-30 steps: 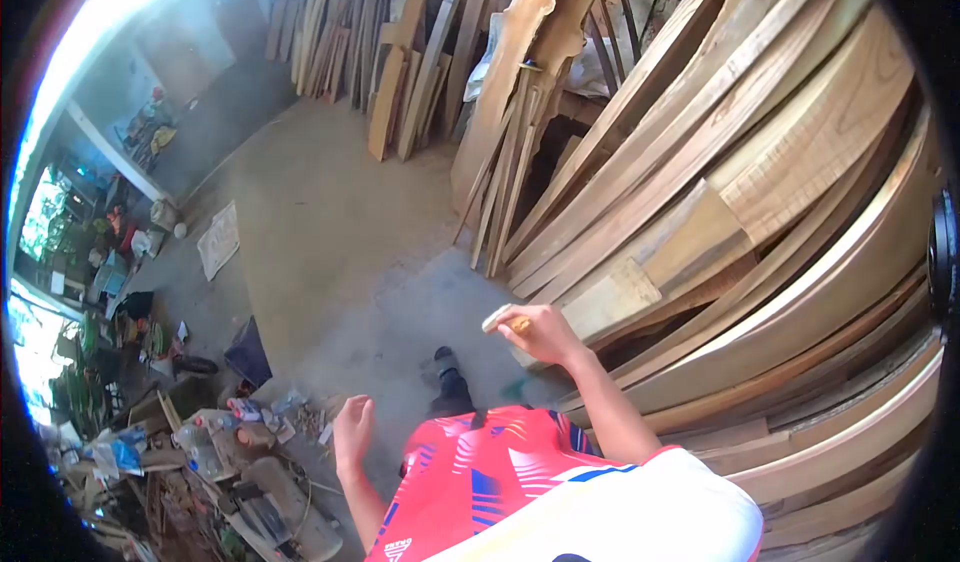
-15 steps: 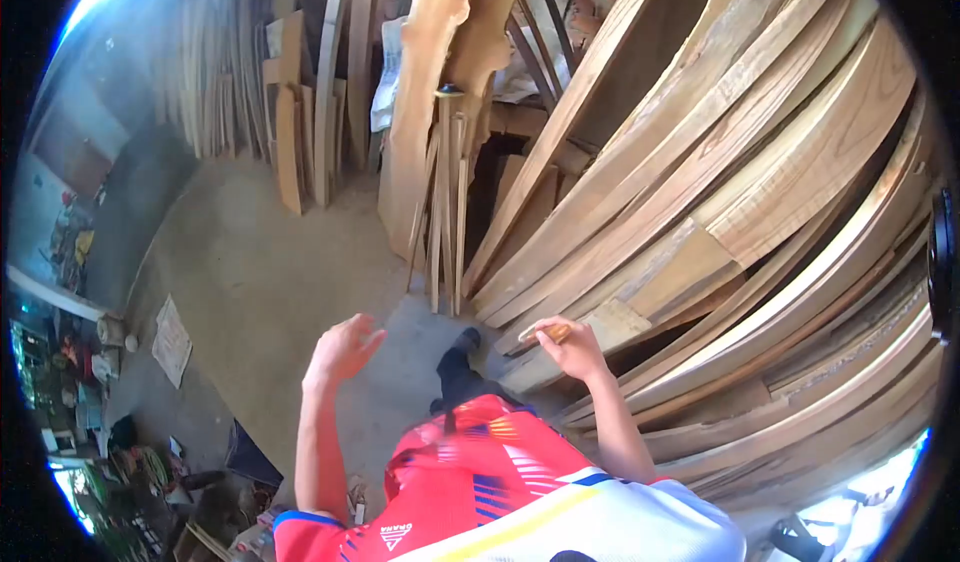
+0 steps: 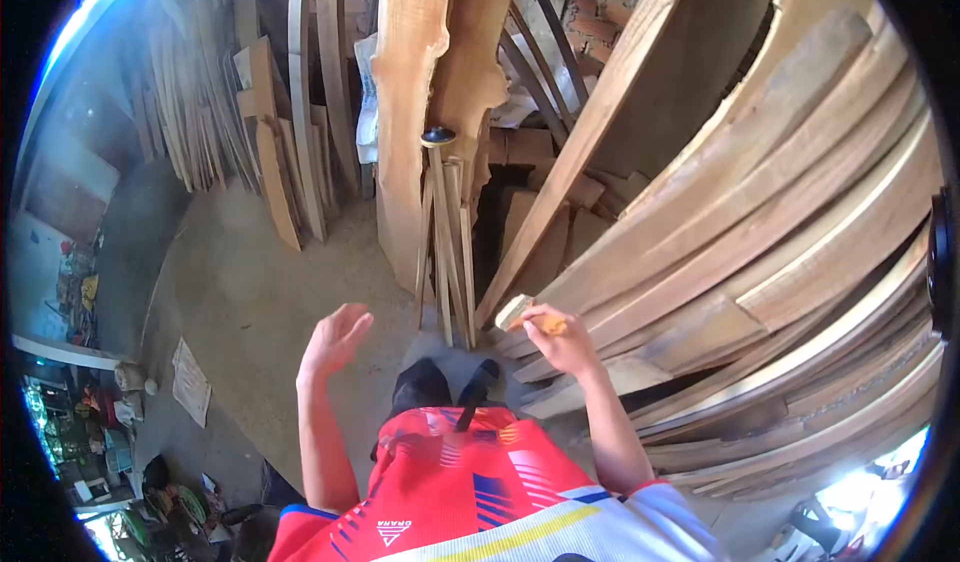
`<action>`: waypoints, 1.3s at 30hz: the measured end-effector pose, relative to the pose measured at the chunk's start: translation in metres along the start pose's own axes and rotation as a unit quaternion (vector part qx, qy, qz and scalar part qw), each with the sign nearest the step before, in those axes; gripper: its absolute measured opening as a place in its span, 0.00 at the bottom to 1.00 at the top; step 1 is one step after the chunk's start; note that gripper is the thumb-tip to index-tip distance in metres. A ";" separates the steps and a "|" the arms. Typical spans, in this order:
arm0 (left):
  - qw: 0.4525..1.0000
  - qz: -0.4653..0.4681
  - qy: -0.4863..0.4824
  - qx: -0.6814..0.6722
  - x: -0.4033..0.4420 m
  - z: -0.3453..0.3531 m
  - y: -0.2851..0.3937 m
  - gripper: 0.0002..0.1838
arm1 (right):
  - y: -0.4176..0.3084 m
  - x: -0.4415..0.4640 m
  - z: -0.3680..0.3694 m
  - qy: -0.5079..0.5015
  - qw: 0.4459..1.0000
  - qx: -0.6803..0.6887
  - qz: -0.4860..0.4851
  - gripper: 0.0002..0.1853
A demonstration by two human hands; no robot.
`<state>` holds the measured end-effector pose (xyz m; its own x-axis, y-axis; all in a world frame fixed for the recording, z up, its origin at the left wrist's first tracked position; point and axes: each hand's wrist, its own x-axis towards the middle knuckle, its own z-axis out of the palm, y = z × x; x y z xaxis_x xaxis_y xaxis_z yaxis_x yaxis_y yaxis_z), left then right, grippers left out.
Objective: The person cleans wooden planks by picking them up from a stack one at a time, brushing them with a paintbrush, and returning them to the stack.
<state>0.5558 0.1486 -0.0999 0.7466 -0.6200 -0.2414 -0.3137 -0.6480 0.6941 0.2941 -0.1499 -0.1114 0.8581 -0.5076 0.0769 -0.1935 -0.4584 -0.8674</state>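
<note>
My right hand (image 3: 562, 340) is closed around a small brush-like tool (image 3: 516, 312) with a pale end and a yellowish-brown handle. The tool's pale end points up and left, in front of the lower ends of the leaning boards. On the other side of my body, my left hand (image 3: 337, 340) is held over the floor with its fingers extended and nothing in it. Several thin sticks (image 3: 442, 262) lean upright between and beyond my hands, with a round dark object (image 3: 438, 137) at their top. Behind them stands a wide wavy-edged board (image 3: 408, 92).
Long boards (image 3: 700, 222) lean in a dense stack along the right. More planks (image 3: 265, 147) stand against the wall at the upper left. A pale sheet (image 3: 190, 384) lies on the floor (image 3: 250, 292) at left, with clutter (image 3: 180, 517) at the lower left.
The view has swung toward the leaning boards, and the thin sticks are now nearer the middle. My left hand has risen and its fingers have straightened. My right hand still holds the tool.
</note>
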 end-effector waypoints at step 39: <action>0.905 0.412 0.020 0.107 0.220 0.117 0.188 0.17 | -0.021 -0.145 0.041 0.400 0.884 -0.013 0.242 0.08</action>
<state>0.5922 -0.1616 -0.1018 0.2275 -0.9177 0.3257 -0.8765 -0.0473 0.4790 0.1935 -0.0369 -0.1243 0.0627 -0.9975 0.0329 -0.4649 -0.0584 -0.8834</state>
